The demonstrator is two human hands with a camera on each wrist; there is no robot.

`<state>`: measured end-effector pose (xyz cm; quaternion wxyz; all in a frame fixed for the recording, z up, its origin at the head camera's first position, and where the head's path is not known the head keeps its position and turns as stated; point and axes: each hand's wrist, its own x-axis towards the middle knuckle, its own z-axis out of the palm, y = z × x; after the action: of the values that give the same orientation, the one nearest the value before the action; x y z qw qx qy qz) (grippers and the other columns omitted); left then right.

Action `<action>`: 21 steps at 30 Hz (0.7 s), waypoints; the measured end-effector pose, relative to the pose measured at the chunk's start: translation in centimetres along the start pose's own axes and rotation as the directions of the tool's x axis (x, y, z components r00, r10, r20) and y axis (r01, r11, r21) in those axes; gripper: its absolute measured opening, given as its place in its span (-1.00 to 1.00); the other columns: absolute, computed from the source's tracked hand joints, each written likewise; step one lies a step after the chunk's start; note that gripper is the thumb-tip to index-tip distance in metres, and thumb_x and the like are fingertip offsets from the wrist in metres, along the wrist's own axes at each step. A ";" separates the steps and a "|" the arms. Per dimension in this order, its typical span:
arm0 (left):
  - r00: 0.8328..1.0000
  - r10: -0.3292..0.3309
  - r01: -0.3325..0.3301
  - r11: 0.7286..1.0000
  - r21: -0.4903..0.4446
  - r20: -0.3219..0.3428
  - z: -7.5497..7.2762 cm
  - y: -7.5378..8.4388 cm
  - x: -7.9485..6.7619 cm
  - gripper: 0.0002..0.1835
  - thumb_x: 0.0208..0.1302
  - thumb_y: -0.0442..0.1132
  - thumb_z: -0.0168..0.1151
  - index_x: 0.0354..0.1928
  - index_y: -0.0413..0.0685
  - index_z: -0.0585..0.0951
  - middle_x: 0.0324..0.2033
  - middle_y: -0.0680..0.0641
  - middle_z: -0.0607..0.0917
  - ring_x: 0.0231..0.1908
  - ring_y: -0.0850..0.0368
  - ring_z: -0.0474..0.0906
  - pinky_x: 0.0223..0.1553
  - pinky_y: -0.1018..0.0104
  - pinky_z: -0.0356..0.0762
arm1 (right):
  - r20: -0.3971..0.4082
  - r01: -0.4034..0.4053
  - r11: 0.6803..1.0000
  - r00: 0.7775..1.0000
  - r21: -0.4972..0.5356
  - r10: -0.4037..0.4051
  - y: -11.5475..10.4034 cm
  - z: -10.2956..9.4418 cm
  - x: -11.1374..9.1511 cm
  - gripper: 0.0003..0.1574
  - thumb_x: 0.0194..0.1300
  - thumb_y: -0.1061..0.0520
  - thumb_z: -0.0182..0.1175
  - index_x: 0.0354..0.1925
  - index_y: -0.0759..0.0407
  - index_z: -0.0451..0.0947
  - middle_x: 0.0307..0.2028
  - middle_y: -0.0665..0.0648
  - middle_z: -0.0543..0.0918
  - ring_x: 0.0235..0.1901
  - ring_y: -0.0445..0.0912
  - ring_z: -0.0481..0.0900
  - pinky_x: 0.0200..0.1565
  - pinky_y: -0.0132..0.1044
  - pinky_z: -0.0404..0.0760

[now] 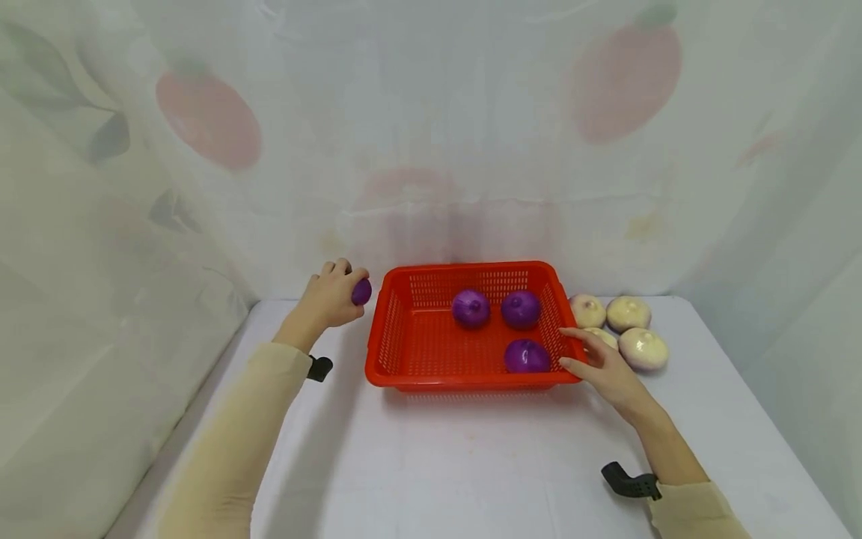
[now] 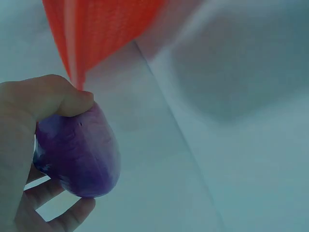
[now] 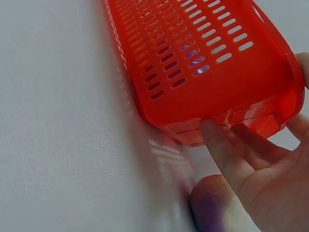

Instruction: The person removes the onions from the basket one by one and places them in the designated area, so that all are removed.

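My left hand (image 1: 333, 296) grips a purple onion (image 2: 82, 150) between thumb and fingers, raised to the left of a red plastic basket (image 1: 431, 380). In the left wrist view the onion is glossy, and the thumb lies across its top. Three more purple onions lie in the basket: one near the back middle (image 1: 471, 308), one at the back right (image 1: 521, 309), one at the front right (image 1: 527, 356). At the basket's right end my right hand (image 1: 609, 372) holds the rim. The right wrist view shows several of its fingers against the outer wall.
Right of the basket, several pale, purple-tinged round vegetables (image 1: 643, 349) lie clustered on the white table (image 1: 471, 464), partly behind the right hand. A printed curtain (image 1: 431, 135) hangs behind the table and along its sides.
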<state>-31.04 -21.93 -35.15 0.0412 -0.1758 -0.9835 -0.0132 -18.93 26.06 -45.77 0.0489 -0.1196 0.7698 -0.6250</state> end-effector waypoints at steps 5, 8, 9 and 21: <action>0.999 -0.047 0.047 0.999 -0.025 -0.003 2.7 -0.9 0.4 -0.34 0.10 -0.14 0.40 0.31 0.02 0.48 0.15 -0.30 0.41 0.20 -0.35 0.29 0.04 -0.30 0.42 | -0.003 0.008 1.000 1.000 -0.004 -0.008 0.2 0.1 0.1 -0.28 0.46 0.09 0.24 0.45 0.22 0.26 0.40 0.30 0.27 0.25 0.13 0.38 0.02 -0.42 0.59; 0.998 -0.068 0.068 0.997 -0.048 -0.002 4.3 -1.3 0.5 -0.33 0.11 -0.15 0.41 0.31 0.02 0.49 0.14 -0.30 0.42 0.21 -0.35 0.29 0.04 -0.31 0.42 | -0.004 0.010 1.000 1.000 0.001 -0.010 0.2 0.1 0.1 -0.28 0.46 0.09 0.24 0.46 0.23 0.26 0.40 0.31 0.27 0.26 0.17 0.37 0.03 -0.42 0.60; 0.997 -0.073 0.072 0.996 -0.056 -0.003 4.9 -1.4 0.4 -0.33 0.11 -0.15 0.41 0.31 0.02 0.49 0.15 -0.30 0.43 0.21 -0.35 0.29 0.04 -0.32 0.43 | -0.003 0.008 1.000 1.000 0.009 -0.008 0.2 0.1 0.0 -0.28 0.46 0.09 0.24 0.46 0.23 0.26 0.41 0.30 0.27 0.26 0.17 0.37 0.03 -0.42 0.59; 0.996 -0.084 0.086 0.994 -0.068 0.020 8.9 -1.7 0.0 -0.33 0.25 0.06 0.36 0.35 -0.03 0.49 0.13 -0.28 0.44 0.20 -0.36 0.31 0.02 -0.32 0.47 | -0.006 0.027 0.999 1.000 0.028 -0.026 0.0 0.4 0.1 -0.29 0.47 0.13 0.22 0.45 0.30 0.24 0.39 0.35 0.29 0.25 0.16 0.40 0.03 -0.42 0.59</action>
<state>-32.30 -23.17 -44.00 0.0263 -0.1352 -0.9893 -0.0473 -18.89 25.64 -45.85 0.0402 -0.1275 0.7596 -0.6365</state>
